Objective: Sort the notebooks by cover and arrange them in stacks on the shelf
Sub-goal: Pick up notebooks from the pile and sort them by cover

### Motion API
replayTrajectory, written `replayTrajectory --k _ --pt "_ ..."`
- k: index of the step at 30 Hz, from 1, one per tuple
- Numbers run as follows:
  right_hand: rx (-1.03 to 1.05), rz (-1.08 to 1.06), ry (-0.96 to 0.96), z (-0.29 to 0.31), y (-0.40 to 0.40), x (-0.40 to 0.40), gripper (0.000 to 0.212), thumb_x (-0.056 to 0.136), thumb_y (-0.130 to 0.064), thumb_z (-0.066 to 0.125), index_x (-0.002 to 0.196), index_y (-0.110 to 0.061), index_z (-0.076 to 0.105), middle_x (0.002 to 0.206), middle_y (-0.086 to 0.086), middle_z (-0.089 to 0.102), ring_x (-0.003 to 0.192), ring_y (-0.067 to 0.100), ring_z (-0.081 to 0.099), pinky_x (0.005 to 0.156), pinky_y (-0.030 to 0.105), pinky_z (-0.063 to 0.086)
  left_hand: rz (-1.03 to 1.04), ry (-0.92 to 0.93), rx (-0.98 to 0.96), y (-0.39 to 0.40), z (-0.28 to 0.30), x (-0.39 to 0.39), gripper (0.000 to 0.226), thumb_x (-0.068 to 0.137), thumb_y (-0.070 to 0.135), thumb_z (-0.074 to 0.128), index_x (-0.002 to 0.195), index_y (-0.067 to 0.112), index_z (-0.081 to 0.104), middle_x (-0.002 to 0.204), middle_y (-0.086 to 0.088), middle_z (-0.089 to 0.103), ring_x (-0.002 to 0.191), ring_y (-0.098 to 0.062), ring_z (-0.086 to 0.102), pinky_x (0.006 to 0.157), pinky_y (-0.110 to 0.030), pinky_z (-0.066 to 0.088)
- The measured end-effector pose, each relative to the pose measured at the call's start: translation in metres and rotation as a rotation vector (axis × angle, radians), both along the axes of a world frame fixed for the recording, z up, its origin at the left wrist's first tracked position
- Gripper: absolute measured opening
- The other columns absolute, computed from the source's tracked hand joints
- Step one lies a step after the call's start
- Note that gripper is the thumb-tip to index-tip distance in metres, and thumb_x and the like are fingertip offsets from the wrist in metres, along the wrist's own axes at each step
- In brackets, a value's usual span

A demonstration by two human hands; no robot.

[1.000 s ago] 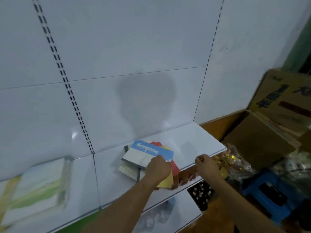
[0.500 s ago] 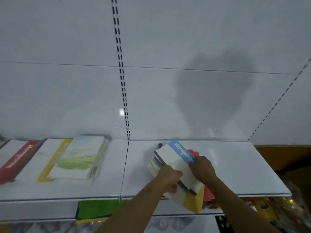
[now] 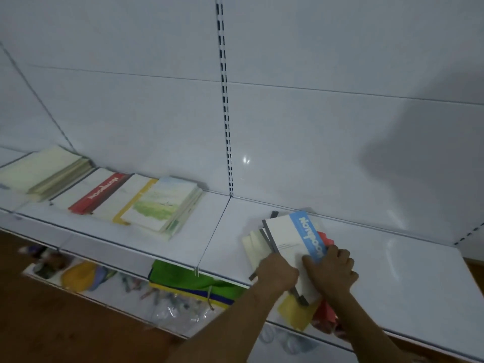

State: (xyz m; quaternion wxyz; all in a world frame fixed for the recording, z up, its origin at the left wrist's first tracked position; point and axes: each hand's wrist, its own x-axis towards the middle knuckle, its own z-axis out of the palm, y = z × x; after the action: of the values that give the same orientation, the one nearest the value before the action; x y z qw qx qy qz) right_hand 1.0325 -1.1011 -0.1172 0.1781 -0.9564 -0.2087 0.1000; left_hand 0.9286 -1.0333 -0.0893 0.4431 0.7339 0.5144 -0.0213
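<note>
On the white shelf, four sorted stacks, both hands gripping one messy notebook pile.

White back panels rise behind, split by a perforated upright strip with dark slots; a shadow falls across the right panel. Below, a lower shelf carries a folded green cloth lying over a yellow-and-blue piece, a yellow rounded item to its left, and blurred small packets in clear plastic. Brown floor shows at lower left.
</note>
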Motion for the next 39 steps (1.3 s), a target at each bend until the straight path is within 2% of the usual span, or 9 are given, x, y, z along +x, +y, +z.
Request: replayTrajectory --k 8,12,15,19,23,28,33,35,39 --pt "0.123 0.022 0.124 0.002 -0.005 0.007 0.084 0.071 -0.050 0.073 0.129 -0.003 0.036 0.124 0.016 0.043 0.120 0.034 0.040 0.097 0.046 0.038 0.026 0.081 -0.048 -0.002 -0.010 0.006 0.040 0.076 0.019 0.056 0.114 0.007 0.061 0.114 -0.011 0.065 0.109 -0.032 0.060 0.094 -0.054 0.049" --pt "0.153 -0.017 0.108 -0.003 -0.009 0.002 0.084 0.070 -0.049 0.075 0.124 0.003 0.039 0.121 0.020 0.044 0.118 0.038 0.041 0.096 0.048 0.038 0.040 0.057 -0.037 -0.011 -0.007 0.001 0.045 0.084 0.020 0.050 0.128 0.016 0.043 0.128 -0.011 0.054 0.121 -0.033 0.049 0.104 -0.056 0.037" --pt "0.172 -0.140 0.079 0.001 -0.004 -0.007 0.077 0.074 -0.045 0.072 0.120 0.009 0.043 0.119 0.027 0.048 0.114 0.041 0.045 0.096 0.050 0.035 0.113 -0.098 -0.071 -0.019 -0.013 -0.003 0.040 0.084 0.026 0.047 0.124 0.021 0.042 0.126 -0.010 0.055 0.117 -0.030 0.052 0.099 -0.050 0.044" --pt "0.311 -0.152 -0.095 0.020 0.014 -0.026 0.074 0.072 -0.048 0.036 0.103 0.018 0.049 0.103 0.040 0.050 0.101 0.048 0.049 0.089 0.052 0.036 0.223 -0.356 -0.071 -0.018 0.004 -0.017 0.012 0.093 0.015 0.045 0.105 0.014 0.043 0.097 -0.002 0.054 0.093 -0.021 0.057 0.085 -0.034 0.049" --pt "0.430 -0.098 -0.039 0.052 0.050 -0.043 0.058 0.086 -0.045 0.040 0.109 0.008 0.045 0.108 0.038 0.055 0.102 0.049 0.054 0.087 0.049 0.040 0.311 -0.546 -0.036 0.010 0.023 -0.050 0.005 0.096 0.014 0.042 0.098 0.018 0.041 0.096 -0.003 0.055 0.087 -0.019 0.054 0.073 -0.025 0.045" --pt "0.415 0.215 0.152 0.071 0.126 -0.123 0.043 0.097 -0.039 0.042 0.122 -0.004 0.045 0.114 0.027 0.060 0.101 0.041 0.058 0.084 0.042 0.044 0.485 -0.670 0.131 0.070 0.045 -0.142 0.005 0.102 0.018 0.034 0.102 0.020 0.038 0.087 -0.001 0.052 0.073 -0.016 0.045 0.060 -0.023 0.034" --pt "0.425 0.526 0.247 0.083 0.216 -0.269 0.037 0.097 -0.041 0.042 0.110 -0.008 0.051 0.100 0.016 0.061 0.084 0.032 0.057 0.071 0.035 0.044 0.699 -0.682 0.296 0.138 0.049 -0.289 0.024 0.103 0.020 0.031 0.125 0.028 0.035 0.069 0.005 0.050 0.053 -0.007 0.043 0.055 -0.023 0.036" --pt "0.468 0.656 0.307 0.092 0.246 -0.331 0.028 0.097 -0.036 0.045 0.104 -0.009 0.051 0.096 0.013 0.061 0.080 0.029 0.056 0.068 0.034 0.044 0.742 -0.687 0.316 0.159 0.052 -0.356 0.038 0.102 0.014 0.033 0.132 0.037 0.027 0.078 0.008 0.056 0.058 -0.003 0.047 0.056 -0.015 0.038" --pt "0.490 0.896 0.404 0.103 0.296 -0.453 0.020 0.095 -0.030 0.052 0.104 -0.011 0.052 0.093 0.009 0.060 0.077 0.026 0.055 0.059 0.031 0.039 0.864 -0.725 0.325 0.182 0.056 -0.489 0.068 0.096 0.002 0.038 0.147 0.039 0.014 0.128 0.003 0.053 0.086 0.002 0.051 0.078 -0.020 0.049"
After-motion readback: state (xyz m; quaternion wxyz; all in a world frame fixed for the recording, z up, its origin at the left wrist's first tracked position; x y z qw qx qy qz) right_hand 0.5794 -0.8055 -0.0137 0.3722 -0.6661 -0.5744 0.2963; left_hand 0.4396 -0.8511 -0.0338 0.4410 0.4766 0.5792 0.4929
